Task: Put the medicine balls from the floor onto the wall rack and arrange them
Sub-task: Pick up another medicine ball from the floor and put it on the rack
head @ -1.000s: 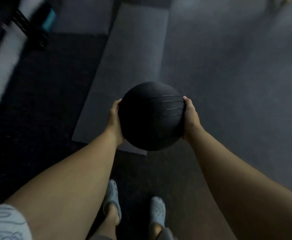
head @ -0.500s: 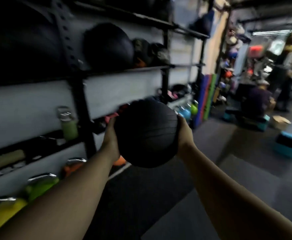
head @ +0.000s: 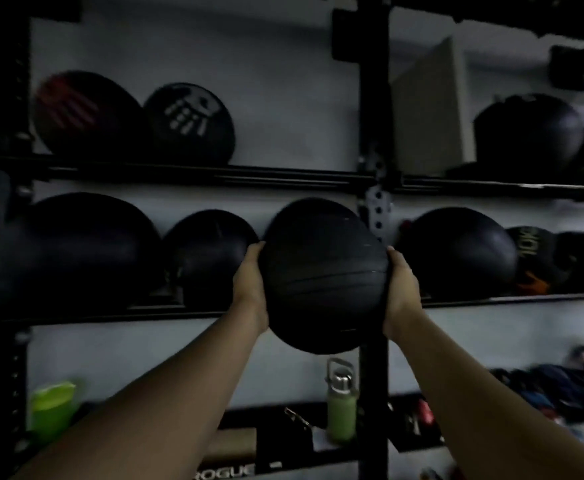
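I hold a black medicine ball (head: 323,282) in front of the wall rack (head: 373,140), level with its middle shelf (head: 491,300). My left hand (head: 250,289) presses its left side and my right hand (head: 401,289) presses its right side. Behind it on the middle shelf sit a large black ball (head: 82,251) and a smaller one (head: 211,254) to the left, and another black ball (head: 457,251) to the right. Two marked balls (head: 89,112) (head: 190,123) rest on the upper shelf. The held ball hides the shelf gap behind it.
A black upright post (head: 373,393) runs just right of the held ball. On the lower shelf stand a green bottle (head: 342,410) and a green cup (head: 51,407), with dark clutter (head: 553,386) at right. A grey block (head: 432,109) leans on the upper shelf.
I turned from looking down at the floor to facing the rack. The ball has risen from waist height to the level of the middle shelf, still held between both hands.
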The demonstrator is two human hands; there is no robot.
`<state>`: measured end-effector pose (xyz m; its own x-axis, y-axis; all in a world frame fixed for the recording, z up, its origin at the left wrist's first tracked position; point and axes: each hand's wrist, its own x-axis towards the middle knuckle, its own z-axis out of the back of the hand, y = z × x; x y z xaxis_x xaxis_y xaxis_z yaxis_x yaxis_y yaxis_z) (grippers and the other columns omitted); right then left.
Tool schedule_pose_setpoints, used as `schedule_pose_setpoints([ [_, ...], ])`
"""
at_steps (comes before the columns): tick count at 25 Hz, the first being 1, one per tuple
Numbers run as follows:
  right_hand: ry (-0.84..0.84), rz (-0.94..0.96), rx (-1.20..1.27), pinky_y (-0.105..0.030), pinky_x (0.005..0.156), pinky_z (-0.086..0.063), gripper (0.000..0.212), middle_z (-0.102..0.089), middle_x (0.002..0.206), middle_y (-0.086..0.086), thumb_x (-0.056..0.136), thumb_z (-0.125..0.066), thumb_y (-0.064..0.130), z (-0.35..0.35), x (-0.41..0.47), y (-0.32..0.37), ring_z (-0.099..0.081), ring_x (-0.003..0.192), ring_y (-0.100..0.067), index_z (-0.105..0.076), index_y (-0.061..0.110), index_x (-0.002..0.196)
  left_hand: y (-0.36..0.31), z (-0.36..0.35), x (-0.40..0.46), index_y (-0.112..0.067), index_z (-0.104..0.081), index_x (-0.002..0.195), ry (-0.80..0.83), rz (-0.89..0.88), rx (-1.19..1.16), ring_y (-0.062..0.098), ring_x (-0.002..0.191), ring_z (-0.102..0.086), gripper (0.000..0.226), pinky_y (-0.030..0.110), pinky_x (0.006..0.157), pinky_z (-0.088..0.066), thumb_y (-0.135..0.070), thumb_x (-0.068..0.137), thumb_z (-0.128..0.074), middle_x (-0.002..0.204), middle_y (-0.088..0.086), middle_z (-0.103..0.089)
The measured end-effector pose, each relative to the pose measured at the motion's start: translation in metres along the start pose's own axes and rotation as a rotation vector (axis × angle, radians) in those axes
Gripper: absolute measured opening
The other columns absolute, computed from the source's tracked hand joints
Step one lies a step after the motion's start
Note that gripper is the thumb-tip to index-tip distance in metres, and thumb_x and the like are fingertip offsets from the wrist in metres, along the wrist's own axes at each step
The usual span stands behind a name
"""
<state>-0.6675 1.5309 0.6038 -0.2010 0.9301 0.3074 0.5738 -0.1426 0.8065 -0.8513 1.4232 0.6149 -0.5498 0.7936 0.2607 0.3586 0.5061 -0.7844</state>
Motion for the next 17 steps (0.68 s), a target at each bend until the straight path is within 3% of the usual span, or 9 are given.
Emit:
schedule_pose_setpoints([
  [3, 0.069, 0.049, 0.053, -0.057, 0.098, -0.058, 0.056, -0.079, 0.115, -0.013, 0.080, -0.063, 0.063, -0.048, 0.050, 0.012, -0.073, 0.108, -0.041, -0.078, 0.026, 0.120, -0.044, -0.007, 0.048, -0.018, -0.083, 0.116, -0.010, -0.109, 0.024, 0.042, 0.118, -0.071, 0.066, 0.061, 0.105, -0.054, -0.056, 0.063, -0.077, 0.123, 0.018, -0.078],
  [7, 0.186, 0.136, 0.086, -0.054, 0.095, -0.060, 0.051, -0.081, 0.111, -0.010, 0.082, -0.060, 0.057, -0.104, 0.136, 0.057, -0.074, 0.108, -0.038, -0.080, 0.025, 0.115, -0.094, -0.048, 0.121, -0.020, -0.083, 0.117, -0.014, -0.329, 0.039, 0.039, 0.113, -0.074, 0.060, 0.058, 0.103, -0.057, -0.057, 0.071, -0.075, 0.123, 0.016, -0.078],
  [11, 0.283, 0.243, 0.130, -0.057, 0.095, -0.060, 0.045, -0.080, 0.110, -0.013, 0.089, -0.057, 0.052, -0.142, 0.218, 0.099, -0.074, 0.105, -0.038, -0.081, 0.020, 0.109, -0.135, -0.097, 0.196, -0.021, -0.081, 0.119, 0.007, -0.482, 0.033, 0.039, 0.111, -0.075, 0.072, 0.058, 0.103, -0.057, -0.064, 0.062, -0.083, 0.121, 0.013, -0.080],
  [17, 0.405, 0.300, 0.245, -0.057, 0.094, -0.060, 0.038, -0.080, 0.110, -0.014, 0.095, -0.055, 0.039, -0.193, 0.323, 0.119, -0.074, 0.106, -0.037, -0.082, 0.014, 0.106, -0.173, -0.140, 0.293, -0.017, -0.085, 0.105, -0.050, -0.679, 0.039, 0.037, 0.104, -0.077, 0.045, 0.059, 0.097, -0.060, -0.048, 0.073, -0.081, 0.111, 0.013, -0.082],
])
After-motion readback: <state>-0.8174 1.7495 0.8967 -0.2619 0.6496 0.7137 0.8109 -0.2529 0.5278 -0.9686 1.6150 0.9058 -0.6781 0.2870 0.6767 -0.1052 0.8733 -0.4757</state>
